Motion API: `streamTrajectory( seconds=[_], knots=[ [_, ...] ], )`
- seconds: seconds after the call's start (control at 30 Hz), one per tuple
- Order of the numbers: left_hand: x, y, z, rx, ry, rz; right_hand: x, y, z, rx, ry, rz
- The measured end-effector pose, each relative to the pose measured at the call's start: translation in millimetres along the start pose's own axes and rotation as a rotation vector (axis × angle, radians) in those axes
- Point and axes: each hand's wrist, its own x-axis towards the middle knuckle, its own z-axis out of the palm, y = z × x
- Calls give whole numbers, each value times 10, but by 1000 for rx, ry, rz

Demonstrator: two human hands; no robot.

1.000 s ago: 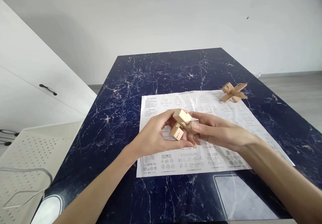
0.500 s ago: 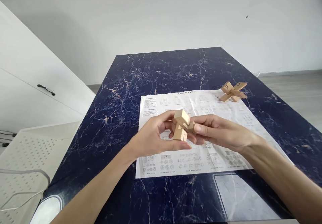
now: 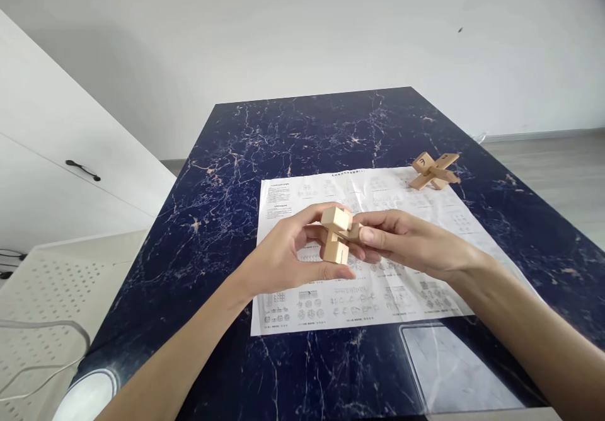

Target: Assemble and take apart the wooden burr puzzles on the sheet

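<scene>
Above the printed sheet [image 3: 283, 311], a small wooden burr puzzle [image 3: 336, 219] of interlocking pale blocks is held between both hands. My left hand [image 3: 288, 251] curls around its left side, fingers behind it and thumb stretched out underneath. My right hand [image 3: 406, 241] pinches a block on the puzzle's right side between thumb and fingers. The parts of the puzzle behind the fingers are hidden. A second wooden burr puzzle [image 3: 435, 172], with dark marks on its block ends, rests on the sheet's far right corner.
The sheet lies on a dark blue marble-patterned table [image 3: 293, 137]. A pale rectangle [image 3: 458, 367] and a round white disc [image 3: 89, 396] are at its near edge. On the left stand a white cabinet [image 3: 57, 118] and a perforated white panel with cables [image 3: 42, 364].
The held puzzle has turned slightly in the hands, and the block in my right hand sits at a slightly different angle. The whole view has shifted a little.
</scene>
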Motion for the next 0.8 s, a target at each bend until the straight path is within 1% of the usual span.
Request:
streamTrajectory(
  seconds=[0.07, 0.17, 0.27, 0.4, 0.5, 0.57, 0.63, 0.8],
  knots=[
    [0, -33, -1, -17, 22, -11, 12, 21, -3, 10, 42, -20],
    [1, -79, 4, -5, 57, -21, 34, 33, 26, -29, 140, -56],
    [6, -99, 17, 18, 83, -17, 49, 31, 64, -62, 194, -52],
    [11, -102, 23, 62, 111, -35, 54, 37, 86, -75, 199, -28],
    [14, -100, 16, 17, 62, -59, 56, 34, 91, -129, 211, -27],
    [21, -90, 22, -22, 51, -38, 59, 23, 101, -181, 231, -46],
    [27, -72, 41, -9, 85, 2, 64, 9, 116, -225, 247, -73],
    [13, -49, 117, 143, 192, 48, 64, -20, 169, -277, 241, -129]
  ],
)
